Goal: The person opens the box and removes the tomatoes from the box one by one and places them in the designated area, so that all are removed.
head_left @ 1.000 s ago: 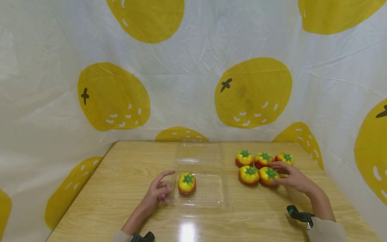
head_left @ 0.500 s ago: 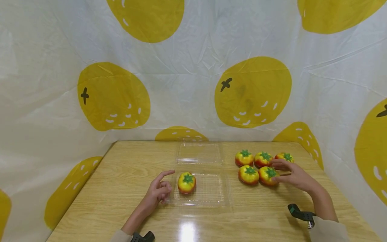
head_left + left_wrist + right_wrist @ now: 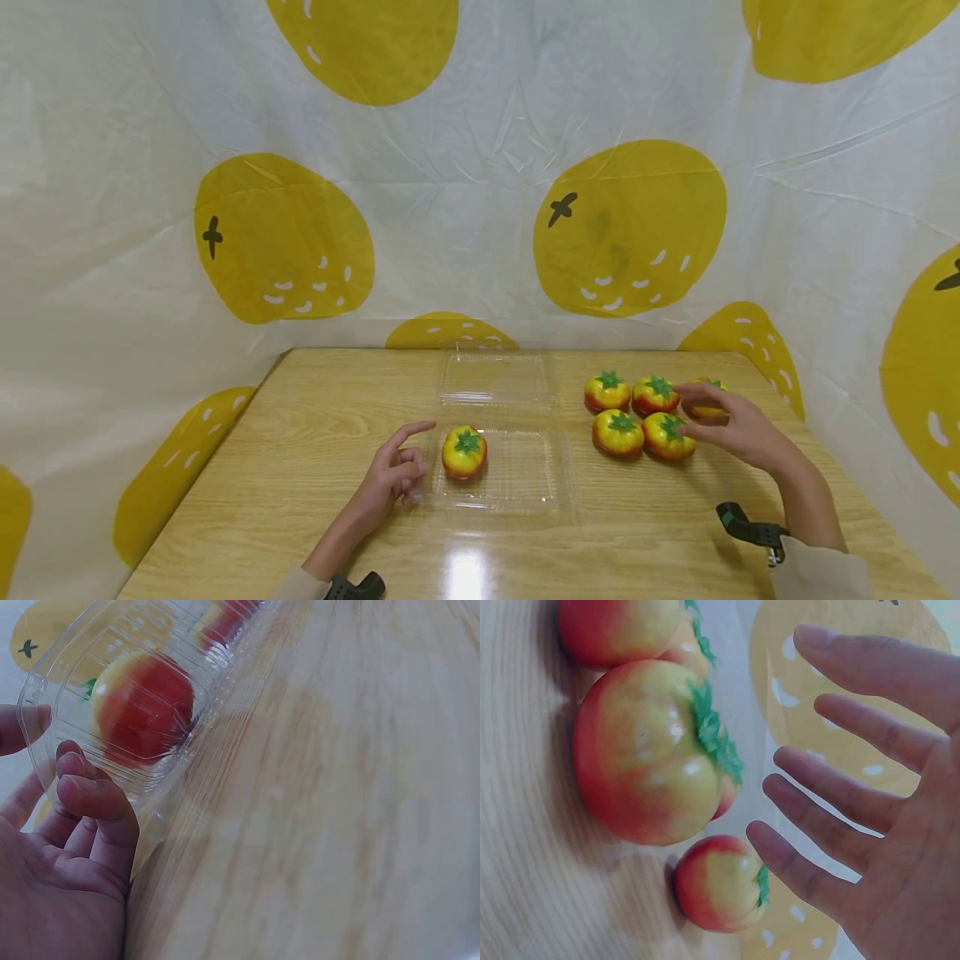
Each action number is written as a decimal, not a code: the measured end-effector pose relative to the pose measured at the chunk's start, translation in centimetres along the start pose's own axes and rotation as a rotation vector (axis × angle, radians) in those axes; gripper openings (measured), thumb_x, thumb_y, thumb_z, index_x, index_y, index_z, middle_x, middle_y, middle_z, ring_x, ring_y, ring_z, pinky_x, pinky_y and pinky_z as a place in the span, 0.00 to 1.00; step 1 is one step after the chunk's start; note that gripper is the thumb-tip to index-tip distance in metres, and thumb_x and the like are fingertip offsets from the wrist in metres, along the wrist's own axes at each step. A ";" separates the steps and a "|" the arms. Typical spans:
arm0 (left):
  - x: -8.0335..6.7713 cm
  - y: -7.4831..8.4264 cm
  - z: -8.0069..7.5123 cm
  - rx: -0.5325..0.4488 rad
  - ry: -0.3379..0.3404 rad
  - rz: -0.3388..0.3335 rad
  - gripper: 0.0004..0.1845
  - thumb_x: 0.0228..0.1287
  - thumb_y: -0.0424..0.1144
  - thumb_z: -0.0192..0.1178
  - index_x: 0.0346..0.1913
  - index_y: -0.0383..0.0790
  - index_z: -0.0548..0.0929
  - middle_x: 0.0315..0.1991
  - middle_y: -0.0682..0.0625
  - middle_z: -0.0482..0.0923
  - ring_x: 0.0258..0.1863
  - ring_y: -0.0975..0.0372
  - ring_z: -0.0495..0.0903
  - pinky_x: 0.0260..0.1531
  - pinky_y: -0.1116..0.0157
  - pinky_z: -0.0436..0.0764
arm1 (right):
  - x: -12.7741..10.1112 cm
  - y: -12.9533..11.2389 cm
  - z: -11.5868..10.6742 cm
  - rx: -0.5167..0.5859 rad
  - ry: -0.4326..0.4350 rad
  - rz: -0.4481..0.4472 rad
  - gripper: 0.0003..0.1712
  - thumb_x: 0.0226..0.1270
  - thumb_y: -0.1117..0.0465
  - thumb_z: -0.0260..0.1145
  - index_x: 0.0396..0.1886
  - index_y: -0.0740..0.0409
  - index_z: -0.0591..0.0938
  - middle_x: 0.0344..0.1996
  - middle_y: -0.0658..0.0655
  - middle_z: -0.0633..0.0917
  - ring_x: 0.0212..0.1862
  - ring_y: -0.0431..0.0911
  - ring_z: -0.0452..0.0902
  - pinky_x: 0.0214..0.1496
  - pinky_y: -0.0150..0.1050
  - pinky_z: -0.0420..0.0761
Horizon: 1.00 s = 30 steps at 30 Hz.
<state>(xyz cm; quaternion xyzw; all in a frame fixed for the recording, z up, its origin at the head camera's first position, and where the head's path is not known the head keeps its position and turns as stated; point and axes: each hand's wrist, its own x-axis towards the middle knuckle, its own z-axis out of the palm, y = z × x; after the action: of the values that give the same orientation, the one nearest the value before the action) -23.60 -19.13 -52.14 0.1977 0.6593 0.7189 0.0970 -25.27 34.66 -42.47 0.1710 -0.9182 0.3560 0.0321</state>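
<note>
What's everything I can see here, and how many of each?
Toy tomatoes: six, yellow-red with green tops; one sits in the clear tray, five lie in a group on the right of the table, e.g., and the far right one is partly hidden by the hand.
Clear plastic clamshell tray: one, see-through, opened flat at the table's middle; the far half holds nothing.
Table: one, light wood grain.
Backdrop cloth: one, white with big yellow fruit prints, hung behind and at both sides.
Wrist cameras: two, black, one on each wrist, e.g..
Left hand: fingers loosely curled, against the tray's left edge.
Right hand: fingers spread, over the group of five, holding nothing.
</note>
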 end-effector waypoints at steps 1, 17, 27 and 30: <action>0.0 0.0 0.0 0.001 0.001 -0.001 0.34 0.72 0.28 0.52 0.79 0.31 0.56 0.24 0.55 0.69 0.17 0.66 0.66 0.15 0.73 0.70 | 0.0 -0.1 0.0 -0.004 0.003 0.003 0.34 0.69 0.57 0.72 0.71 0.63 0.74 0.63 0.68 0.81 0.54 0.14 0.65 0.52 0.28 0.81; -0.1 0.0 0.0 0.003 0.005 -0.005 0.34 0.72 0.27 0.51 0.79 0.31 0.56 0.23 0.55 0.69 0.17 0.66 0.65 0.16 0.73 0.69 | 0.1 -3.1 0.1 -0.020 0.068 -0.030 0.31 0.69 0.55 0.72 0.69 0.55 0.76 0.63 0.65 0.80 0.53 0.16 0.67 0.52 0.30 0.82; -0.1 0.1 0.0 0.000 -0.003 -0.012 0.34 0.72 0.28 0.51 0.79 0.32 0.56 0.24 0.56 0.70 0.17 0.67 0.66 0.16 0.74 0.69 | 0.2 -4.2 0.4 -0.001 0.096 -0.077 0.31 0.69 0.58 0.72 0.70 0.52 0.76 0.60 0.41 0.81 0.54 0.20 0.71 0.51 0.22 0.78; -0.1 0.1 0.0 -0.003 -0.004 -0.008 0.34 0.72 0.27 0.50 0.79 0.31 0.55 0.24 0.56 0.69 0.16 0.67 0.66 0.16 0.74 0.69 | 0.3 -4.4 0.5 0.000 0.096 -0.090 0.31 0.70 0.58 0.72 0.70 0.51 0.76 0.57 0.30 0.78 0.54 0.21 0.71 0.51 0.22 0.78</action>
<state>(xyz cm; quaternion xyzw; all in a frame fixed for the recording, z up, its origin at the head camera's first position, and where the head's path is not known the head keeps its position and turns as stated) -23.51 -19.19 -52.06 0.1963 0.6590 0.7190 0.1015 -24.03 31.25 -39.98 0.1948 -0.9070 0.3619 0.0923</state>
